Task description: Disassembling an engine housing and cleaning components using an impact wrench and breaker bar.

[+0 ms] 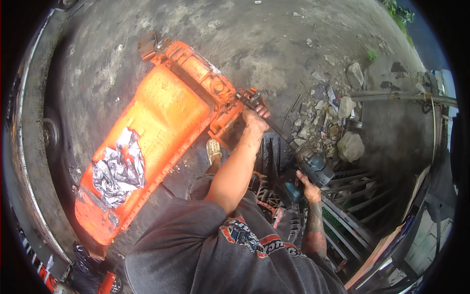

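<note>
An orange-painted engine (pixel 166 105) with a long pan on top lies slantwise on the ground to my left. My left hand (pixel 256 117) is closed round the front part of a long dark extension bar (pixel 279 131), close to the tip that meets the engine's right end. That bar runs back to a teal and black cordless impact wrench (pixel 313 165). Behind it, my right hand (pixel 308 187) grips the wrench; its trigger finger is hard to make out. On the pan sits crumpled printed paper (pixel 120 171).
Broken stones and rubble (pixel 350 147) lie at the right, beside a metal pipe (pixel 406 97). A slatted metal frame (pixel 350 223) stands at the lower right. A long metal-edged structure (pixel 30 171) borders the left side. A black plastic bag (pixel 85 269) lies at the lower left.
</note>
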The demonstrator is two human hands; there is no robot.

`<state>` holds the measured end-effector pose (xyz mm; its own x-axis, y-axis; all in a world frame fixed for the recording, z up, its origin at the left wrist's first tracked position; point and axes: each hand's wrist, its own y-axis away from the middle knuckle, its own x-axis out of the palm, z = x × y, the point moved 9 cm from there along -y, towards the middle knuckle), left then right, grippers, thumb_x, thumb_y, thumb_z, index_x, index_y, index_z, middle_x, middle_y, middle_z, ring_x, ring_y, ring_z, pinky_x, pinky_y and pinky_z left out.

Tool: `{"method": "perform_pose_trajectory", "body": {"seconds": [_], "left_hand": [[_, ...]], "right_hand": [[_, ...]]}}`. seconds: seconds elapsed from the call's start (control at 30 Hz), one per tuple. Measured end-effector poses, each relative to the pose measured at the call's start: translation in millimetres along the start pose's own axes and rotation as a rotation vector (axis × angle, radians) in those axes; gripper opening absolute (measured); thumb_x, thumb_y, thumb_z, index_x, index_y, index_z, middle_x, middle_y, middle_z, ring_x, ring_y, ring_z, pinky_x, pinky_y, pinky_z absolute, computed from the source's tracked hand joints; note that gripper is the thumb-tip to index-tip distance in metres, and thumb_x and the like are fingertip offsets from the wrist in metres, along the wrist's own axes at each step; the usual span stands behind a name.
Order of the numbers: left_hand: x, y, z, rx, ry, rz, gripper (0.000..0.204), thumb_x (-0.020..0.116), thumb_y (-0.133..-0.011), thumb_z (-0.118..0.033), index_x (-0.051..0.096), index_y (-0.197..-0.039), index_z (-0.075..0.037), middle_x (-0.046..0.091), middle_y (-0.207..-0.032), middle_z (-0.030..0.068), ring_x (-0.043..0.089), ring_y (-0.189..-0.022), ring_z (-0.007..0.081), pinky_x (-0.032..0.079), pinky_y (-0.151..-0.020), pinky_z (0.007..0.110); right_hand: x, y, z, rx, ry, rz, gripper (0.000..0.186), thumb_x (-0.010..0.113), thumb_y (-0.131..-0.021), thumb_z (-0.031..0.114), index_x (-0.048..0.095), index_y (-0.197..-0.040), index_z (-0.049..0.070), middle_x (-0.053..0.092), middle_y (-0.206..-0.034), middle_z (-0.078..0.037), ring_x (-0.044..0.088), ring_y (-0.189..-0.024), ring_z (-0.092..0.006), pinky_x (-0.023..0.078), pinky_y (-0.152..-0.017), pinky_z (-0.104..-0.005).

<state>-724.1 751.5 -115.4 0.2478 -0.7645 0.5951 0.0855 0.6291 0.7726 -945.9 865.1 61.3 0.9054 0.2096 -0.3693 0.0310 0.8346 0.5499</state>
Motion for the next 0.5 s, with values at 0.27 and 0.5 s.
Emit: {"method": "perform_pose_trajectory", "body": {"seconds": [0.27, 0.5], "left_hand": [[0.9, 19.4, 7.8, -0.035, -0.111, -0.012, 0.049, 0.034, -0.095, -0.053, 0.044, -0.066, -0.014, 0.029, -0.049, -0.0048, 0.025, -0.038, 0.0095, 0.020, -0.038, 0.026], [-20.3, 29.4, 27.7, 0.011, -0.210, 0.036, 0.051, 0.025, -0.096, -0.053, 0.044, -0.071, -0.014, 0.031, -0.052, -0.0043, 0.025, -0.042, 0.0104, 0.021, -0.042, 0.026]], "right_hand": [[8.8, 29.3, -27.7, -0.090, 0.095, -0.110, 0.014, 0.065, -0.084, 0.015, 0.064, -0.081, 0.001, 0.062, -0.072, -0.003, 0.058, -0.065, -0.0154, 0.047, -0.065, -0.0305], [-4.6, 55.4, -75.5, 0.026, -0.028, -0.080, 0.026, 0.073, -0.081, 0.018, 0.062, -0.100, 0.003, 0.063, -0.088, -0.003, 0.057, -0.077, -0.0134, 0.047, -0.070, -0.0302]]}}
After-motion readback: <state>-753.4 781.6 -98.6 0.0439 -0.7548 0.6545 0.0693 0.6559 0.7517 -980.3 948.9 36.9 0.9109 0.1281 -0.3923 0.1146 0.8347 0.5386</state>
